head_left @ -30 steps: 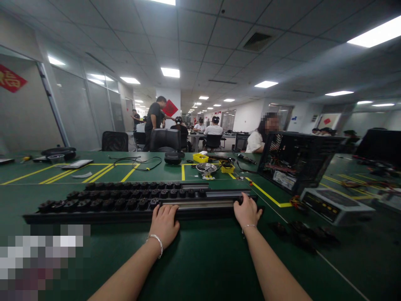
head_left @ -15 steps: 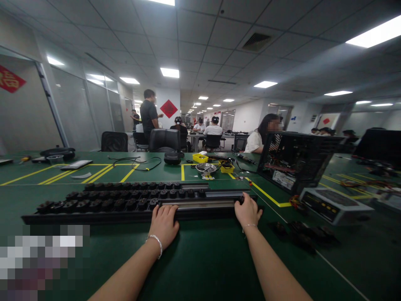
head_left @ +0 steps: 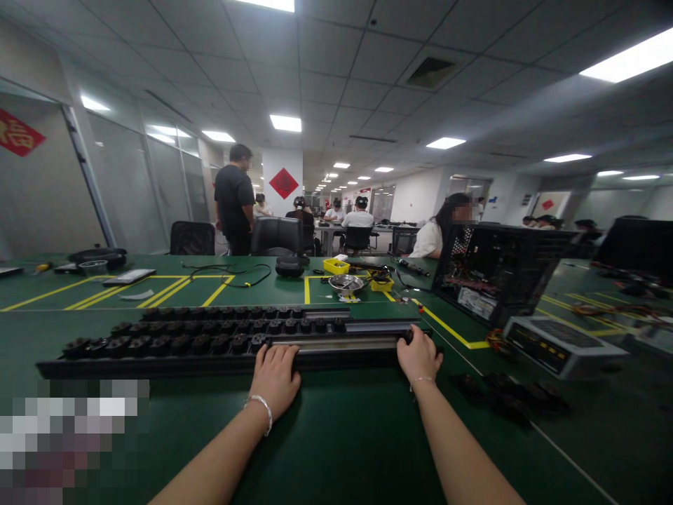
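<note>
At lower centre of the frame, the left hand (head_left: pixel 275 379) rests on the near edge of the long black rail (head_left: pixel 210 359), fingers curled over it. The right hand (head_left: pixel 419 356) grips the rail's right end. Behind, rows of black knobs (head_left: pixel 173 342) fill the left half. Farther right stands an open computer case (head_left: pixel 494 270).

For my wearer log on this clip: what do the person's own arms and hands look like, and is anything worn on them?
Both forearms are bare, with no sleeves or gloves in view. The left hand has a silvery bracelet around its wrist. The right hand has a thinner, fine chain at its wrist. No rings or watch can be made out.
</note>
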Demonstrator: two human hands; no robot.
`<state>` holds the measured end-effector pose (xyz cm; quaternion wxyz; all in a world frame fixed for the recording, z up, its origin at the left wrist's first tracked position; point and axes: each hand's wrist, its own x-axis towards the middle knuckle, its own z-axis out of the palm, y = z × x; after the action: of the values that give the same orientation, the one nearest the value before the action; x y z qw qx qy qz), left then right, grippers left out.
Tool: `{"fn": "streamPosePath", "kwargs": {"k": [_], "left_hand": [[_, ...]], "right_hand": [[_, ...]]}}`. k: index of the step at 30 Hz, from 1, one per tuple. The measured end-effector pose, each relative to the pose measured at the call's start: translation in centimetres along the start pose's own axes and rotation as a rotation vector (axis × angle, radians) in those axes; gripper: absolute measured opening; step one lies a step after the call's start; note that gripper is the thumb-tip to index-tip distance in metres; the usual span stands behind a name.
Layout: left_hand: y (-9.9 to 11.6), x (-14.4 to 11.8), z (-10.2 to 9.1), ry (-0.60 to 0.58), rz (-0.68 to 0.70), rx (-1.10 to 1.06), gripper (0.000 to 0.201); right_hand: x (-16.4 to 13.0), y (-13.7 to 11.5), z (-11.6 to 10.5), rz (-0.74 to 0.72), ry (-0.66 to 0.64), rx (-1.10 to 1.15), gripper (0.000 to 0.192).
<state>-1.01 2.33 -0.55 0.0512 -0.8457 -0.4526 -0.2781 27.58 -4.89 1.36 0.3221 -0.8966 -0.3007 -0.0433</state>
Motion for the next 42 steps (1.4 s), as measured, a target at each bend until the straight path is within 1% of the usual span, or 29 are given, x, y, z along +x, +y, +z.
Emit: {"fn": "streamPosePath", "kwargs": {"k": [4, 10, 18, 23, 32, 38, 42], "left_hand": [[0.0, 0.0, 0.0, 0.000, -0.002, 0.002, 0.041], [0.0, 0.0, 0.0, -0.007, -0.006, -0.001, 0.041], [0.1, 0.0, -0.2, -0.006, 0.004, -0.004, 0.041], [0.1, 0.0, -0.2, -0.010, 0.001, -0.001, 0.041], [0.0, -0.1, 0.1, 0.001, 0.011, 0.003, 0.040], [0.0, -0.1, -0.1, -0.013, 0.002, 0.009, 0.040], [0.1, 0.0, -0.2, -0.020, -0.005, 0.006, 0.041]], "right_hand": [[0.1, 0.1, -0.1, 0.006, -0.007, -0.009, 0.051], [0.6, 0.4, -0.5, -0.006, -0.074, -0.041, 0.054], [1.2, 0.9, -1.2, -0.011, -0.112, -0.071, 0.059], [1.3, 0.8, -1.2, 0.010, -0.107, -0.071, 0.058], [1.3, 1.1, -1.1, -0.002, -0.096, -0.069, 0.056], [1.5, 1.3, -1.1, 0.008, -0.098, -0.061, 0.057], [1.5, 1.2, -1.3, 0.011, -0.084, -0.054, 0.054]]}}
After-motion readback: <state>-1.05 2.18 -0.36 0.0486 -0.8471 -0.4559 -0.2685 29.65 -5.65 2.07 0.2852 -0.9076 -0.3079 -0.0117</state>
